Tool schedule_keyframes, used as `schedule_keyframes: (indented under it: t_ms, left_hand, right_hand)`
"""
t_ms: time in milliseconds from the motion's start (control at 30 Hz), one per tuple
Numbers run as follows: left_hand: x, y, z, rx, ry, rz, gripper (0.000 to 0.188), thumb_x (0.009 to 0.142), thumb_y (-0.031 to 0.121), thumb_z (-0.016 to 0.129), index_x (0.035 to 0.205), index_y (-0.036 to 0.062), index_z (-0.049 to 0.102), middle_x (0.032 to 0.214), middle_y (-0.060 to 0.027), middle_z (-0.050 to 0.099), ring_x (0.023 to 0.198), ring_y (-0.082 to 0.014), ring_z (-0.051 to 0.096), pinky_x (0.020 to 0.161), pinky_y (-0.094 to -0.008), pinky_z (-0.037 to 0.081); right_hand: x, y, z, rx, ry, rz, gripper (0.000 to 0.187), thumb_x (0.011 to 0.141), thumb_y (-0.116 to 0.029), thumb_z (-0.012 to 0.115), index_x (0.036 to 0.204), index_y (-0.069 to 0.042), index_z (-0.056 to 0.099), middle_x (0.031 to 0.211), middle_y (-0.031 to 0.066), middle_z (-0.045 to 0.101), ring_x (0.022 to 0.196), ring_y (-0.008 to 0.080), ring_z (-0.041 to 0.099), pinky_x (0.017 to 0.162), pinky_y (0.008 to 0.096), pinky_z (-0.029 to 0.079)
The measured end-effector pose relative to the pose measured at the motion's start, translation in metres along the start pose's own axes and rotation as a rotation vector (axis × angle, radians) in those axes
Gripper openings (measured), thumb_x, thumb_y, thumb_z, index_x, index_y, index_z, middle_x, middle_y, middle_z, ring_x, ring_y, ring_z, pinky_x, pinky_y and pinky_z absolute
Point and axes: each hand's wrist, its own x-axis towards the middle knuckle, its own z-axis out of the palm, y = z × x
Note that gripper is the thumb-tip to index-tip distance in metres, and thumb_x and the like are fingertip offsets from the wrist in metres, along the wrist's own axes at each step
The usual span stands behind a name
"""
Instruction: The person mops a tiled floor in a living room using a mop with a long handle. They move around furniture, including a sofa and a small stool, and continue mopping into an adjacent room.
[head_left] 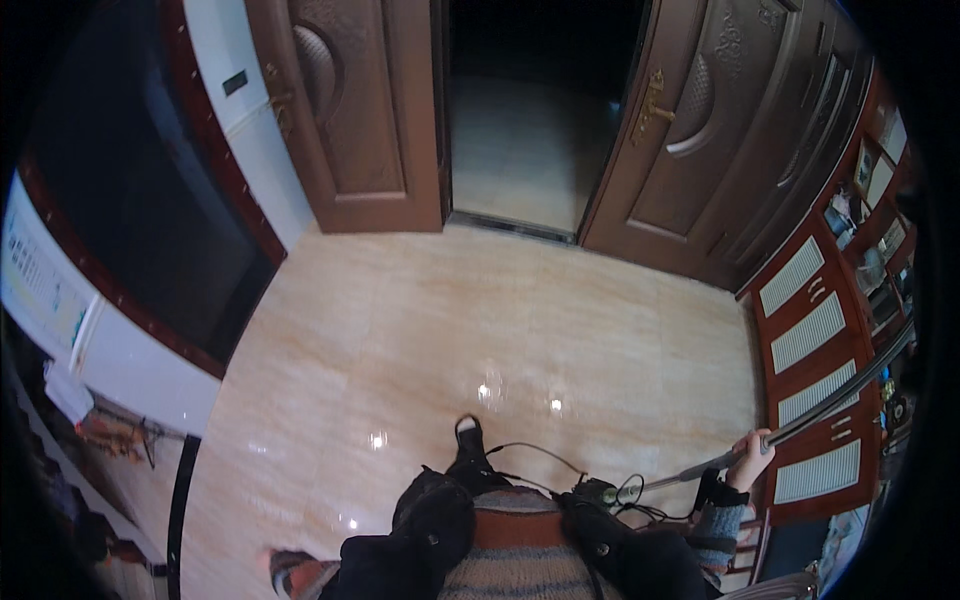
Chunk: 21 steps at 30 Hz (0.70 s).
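Observation:
My right hand (752, 462) is closed round a long silver metal pole (825, 405) at the lower right. The pole slants up toward the right rim, and neither end shows clearly enough to tell what tool it belongs to. Near its lower stretch hang black cables (640, 508), close to my body. At the lower left, my left hand (267, 558) shows only as a small blurred patch beyond a striped sleeve, low over the floor, its fingers not readable. One foot in a dark open-toed shoe (469, 440) stands on the glossy beige tiles (480, 330).
Ahead, brown double doors (365, 130) stand apart around a dark doorway (525, 140) with a low sill. Along the right runs a red-brown cabinet (815, 335) with white slatted panels and loaded shelves. A large dark red-framed panel (150, 190) covers the left wall.

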Motion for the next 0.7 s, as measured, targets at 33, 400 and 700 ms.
schedule_keyframes:
  t_ms: [33, 400, 700]
  left_hand:
    - [-0.006, 0.014, 0.015, 0.059, 0.022, -0.089, 0.026, 0.083, 0.01, 0.046, 0.106, -0.0015, 0.052, 0.105, -0.0155, 0.056, 0.096, -0.024, 0.054, 0.084, -0.0346, 0.044]
    - [-0.127, 0.608, 0.32, -0.651, -0.336, 0.807, 0.018, 0.082, 0.005, 0.049, 0.099, 0.0019, 0.051, 0.086, -0.0046, 0.053, 0.073, -0.0114, 0.05, 0.062, -0.0246, 0.044]
    - [-0.286, 0.827, 0.442, -0.739, -0.368, 0.939, 0.019, 0.082, 0.004, 0.044, 0.1, 0.0031, 0.05, 0.076, -0.0009, 0.049, 0.066, -0.008, 0.047, 0.057, -0.0206, 0.042]
  right_hand:
    - [0.014, 0.008, 0.024, 0.037, 0.006, 0.02, 0.009, 0.075, -0.004, 0.049, 0.071, -0.006, 0.041, 0.051, 0.0006, 0.039, 0.042, 0.0096, 0.038, 0.04, 0.0224, 0.032]
    - [0.21, 0.104, 0.335, 0.104, -0.085, 0.028, 0.014, 0.075, -0.001, 0.053, 0.08, -0.008, 0.043, 0.06, 0.0011, 0.043, 0.05, 0.0098, 0.043, 0.043, 0.0219, 0.033]
    - [0.38, 0.245, 0.653, 0.154, -0.354, 0.142, 0.021, 0.077, -0.001, 0.054, 0.09, -0.007, 0.039, 0.069, 0.0063, 0.05, 0.054, 0.0119, 0.048, 0.046, 0.0239, 0.038]
